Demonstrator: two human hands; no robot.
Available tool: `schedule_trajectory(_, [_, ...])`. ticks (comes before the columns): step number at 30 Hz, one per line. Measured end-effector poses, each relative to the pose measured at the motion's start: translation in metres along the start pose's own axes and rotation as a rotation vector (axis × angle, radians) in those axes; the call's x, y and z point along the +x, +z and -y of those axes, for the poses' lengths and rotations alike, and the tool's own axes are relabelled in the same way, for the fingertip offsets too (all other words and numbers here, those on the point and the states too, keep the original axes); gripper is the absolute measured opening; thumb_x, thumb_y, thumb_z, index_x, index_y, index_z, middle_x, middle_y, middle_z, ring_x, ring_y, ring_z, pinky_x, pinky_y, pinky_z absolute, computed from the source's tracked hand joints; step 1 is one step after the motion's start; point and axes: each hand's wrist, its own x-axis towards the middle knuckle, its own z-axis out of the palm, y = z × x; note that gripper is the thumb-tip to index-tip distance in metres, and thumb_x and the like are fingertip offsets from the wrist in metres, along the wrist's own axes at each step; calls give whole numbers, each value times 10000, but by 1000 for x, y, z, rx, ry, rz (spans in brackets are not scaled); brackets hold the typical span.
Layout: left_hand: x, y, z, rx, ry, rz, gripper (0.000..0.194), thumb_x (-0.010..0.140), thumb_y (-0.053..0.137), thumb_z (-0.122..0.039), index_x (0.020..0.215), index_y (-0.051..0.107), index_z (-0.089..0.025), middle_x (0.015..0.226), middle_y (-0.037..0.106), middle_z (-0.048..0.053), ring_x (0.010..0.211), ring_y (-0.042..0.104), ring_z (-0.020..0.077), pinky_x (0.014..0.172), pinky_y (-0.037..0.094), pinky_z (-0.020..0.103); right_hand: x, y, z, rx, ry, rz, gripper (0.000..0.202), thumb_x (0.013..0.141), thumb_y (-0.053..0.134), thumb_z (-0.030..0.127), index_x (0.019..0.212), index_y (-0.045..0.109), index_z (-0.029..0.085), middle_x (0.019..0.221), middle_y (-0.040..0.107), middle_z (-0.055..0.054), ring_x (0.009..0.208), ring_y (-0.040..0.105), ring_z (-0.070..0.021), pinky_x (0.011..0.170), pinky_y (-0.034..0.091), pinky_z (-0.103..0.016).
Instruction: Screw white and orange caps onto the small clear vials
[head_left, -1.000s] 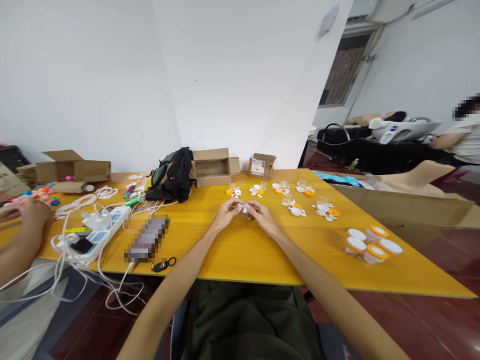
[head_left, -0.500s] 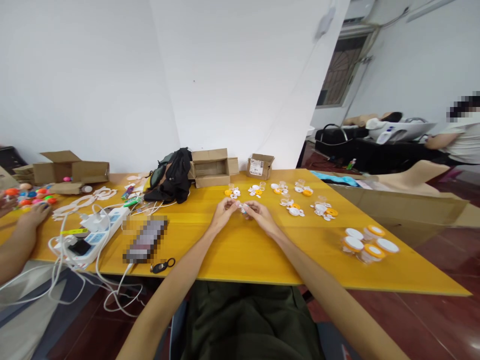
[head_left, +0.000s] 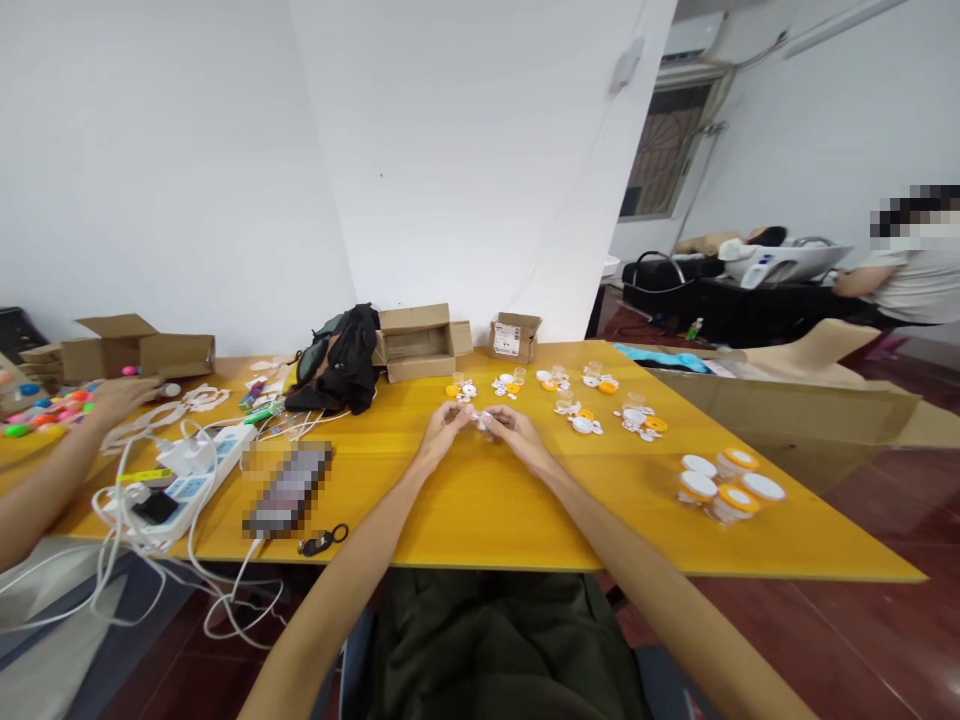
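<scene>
Above the middle of the table, my left hand (head_left: 444, 432) and my right hand (head_left: 514, 434) meet with bent fingers. Between their fingertips is a small white plastic piece (head_left: 478, 421), mostly covered, with a hint of blue below it. Both hands are closed on it. Just beyond them lie small groups of parts: white discs (head_left: 582, 425), orange rings (head_left: 655, 425) and clear plastic cups (head_left: 563, 401). Off to the right of my right hand, several clear jars with white and orange lids (head_left: 736, 500) stand close together.
On the left are a phone (head_left: 291, 488), a key fob (head_left: 321, 541), a power strip (head_left: 196, 490) with tangled cables, and a co-worker's hand (head_left: 124, 398) near coloured balls (head_left: 52, 412). Cardboard boxes (head_left: 420, 342) and a black bag (head_left: 337, 360) line the wall. Another person sits far right.
The co-worker's hand has moved away from the coloured balls, up and right toward the cardboard box. My hands stay together around the white piece. The view has shifted slightly.
</scene>
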Motion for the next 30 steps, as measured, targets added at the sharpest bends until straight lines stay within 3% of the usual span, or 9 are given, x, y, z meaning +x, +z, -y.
schedule_trajectory(3, [0, -1, 0, 29, -5, 24, 315, 705, 755, -471, 704, 649, -174, 660, 620, -4, 676, 560, 145, 692, 454, 268, 0, 1, 2, 17, 11, -6, 458, 547, 816, 576, 792, 659, 222, 755, 702, -17, 710, 645, -185, 655, 549, -320])
schedule_trajectory(11, [0, 0, -3, -77, 45, 41, 291, 670, 788, -346, 901, 699, -196, 962, 708, 38, 958, 627, 196, 890, 462, 301, -1, 1, 4, 22, 11, -16, 454, 573, 795, 595, 791, 671, 217, 774, 718, -31, 694, 648, -184, 638, 543, -317])
schedule_trajectory(14, [1, 1, -1, -33, 38, -13, 292, 672, 790, -400, 835, 685, -182, 865, 698, 27, 855, 626, 179, 833, 474, 292, -1, 3, 4, 36, 18, -22, 456, 538, 826, 566, 783, 665, 218, 771, 716, -30, 743, 661, -197, 649, 546, -313])
schedule_trajectory(18, [0, 0, 0, 20, 32, 16, 325, 654, 789, -463, 721, 678, -165, 717, 670, 12, 740, 603, 166, 773, 477, 288, -1, 3, 2, 47, 22, -13, 459, 514, 846, 543, 773, 659, 213, 780, 711, -23, 754, 662, -195, 658, 549, -313])
schedule_trajectory(25, [-1, 0, -5, -84, 56, 48, 317, 600, 833, -375, 827, 711, -189, 893, 713, 27, 883, 628, 189, 861, 472, 291, 2, -2, -3, 17, 4, 21, 415, 616, 790, 560, 815, 684, 212, 802, 723, -30, 717, 648, -179, 655, 541, -305])
schedule_trajectory(30, [-1, 0, -2, -14, 25, -19, 319, 644, 799, -452, 743, 675, -176, 734, 661, 6, 722, 584, 151, 739, 457, 269, 3, -2, -6, 35, 15, 17, 409, 601, 812, 529, 825, 680, 214, 800, 718, -29, 757, 661, -195, 691, 555, -325])
